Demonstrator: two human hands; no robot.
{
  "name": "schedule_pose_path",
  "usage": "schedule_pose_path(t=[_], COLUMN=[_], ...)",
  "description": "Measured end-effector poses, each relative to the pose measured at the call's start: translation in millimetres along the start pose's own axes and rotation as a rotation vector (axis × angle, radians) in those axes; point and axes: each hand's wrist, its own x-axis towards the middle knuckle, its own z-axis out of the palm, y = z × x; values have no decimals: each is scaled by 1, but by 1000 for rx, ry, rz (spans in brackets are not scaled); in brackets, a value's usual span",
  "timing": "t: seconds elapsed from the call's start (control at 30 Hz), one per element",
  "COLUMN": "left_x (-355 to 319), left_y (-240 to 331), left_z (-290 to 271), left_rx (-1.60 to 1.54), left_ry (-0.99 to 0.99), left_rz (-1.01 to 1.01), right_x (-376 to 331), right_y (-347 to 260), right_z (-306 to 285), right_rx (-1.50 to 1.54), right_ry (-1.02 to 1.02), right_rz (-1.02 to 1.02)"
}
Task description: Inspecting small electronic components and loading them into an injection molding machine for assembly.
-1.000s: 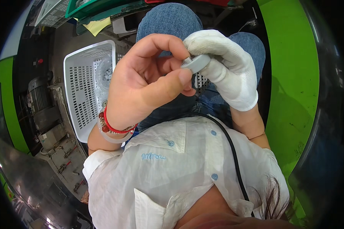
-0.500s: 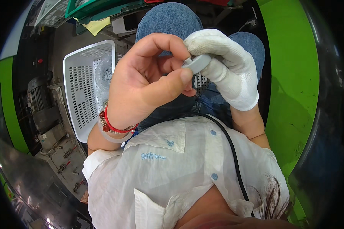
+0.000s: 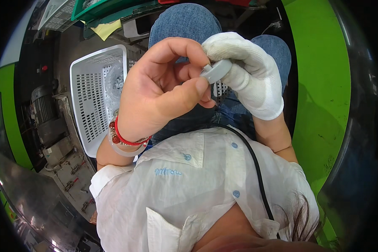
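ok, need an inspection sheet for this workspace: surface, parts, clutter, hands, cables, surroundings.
Surface: no benchtop visible under the hands; work held above the jeans.
Parts: grey round piece between both hands; small grey pieces in clear plastic inside the white basket.
Clutter: yellow sheet, upper left.
Hands: bare left hand pinches the piece's near side; gloved right hand grips its other side.
Cables: black cord across the shirt.
Surroundings: green panel right; motor left.
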Motion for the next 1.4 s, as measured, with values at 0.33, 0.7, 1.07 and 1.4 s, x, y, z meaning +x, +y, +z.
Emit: schedule_pose_path(t=[0.33,0.7,1.07,1.4], left_x=[1,1,1,5], left_y=[-2,-1,-4,-7], left_z=[-2,0,0,-6], left_rx=[-5,-13,-28,-184], left_ry=[-1,21,25,-46], left_rz=[6,-15,-31,-13], right_x=[1,1,-1,5], right_y=[-3,0,2,-5], right_z=[-1,-3,-3,-4], right_rx=[-92,-85,-7,-302], right_ry=[-20,-9,0,34], right_rz=[-23,-12,42,-116])
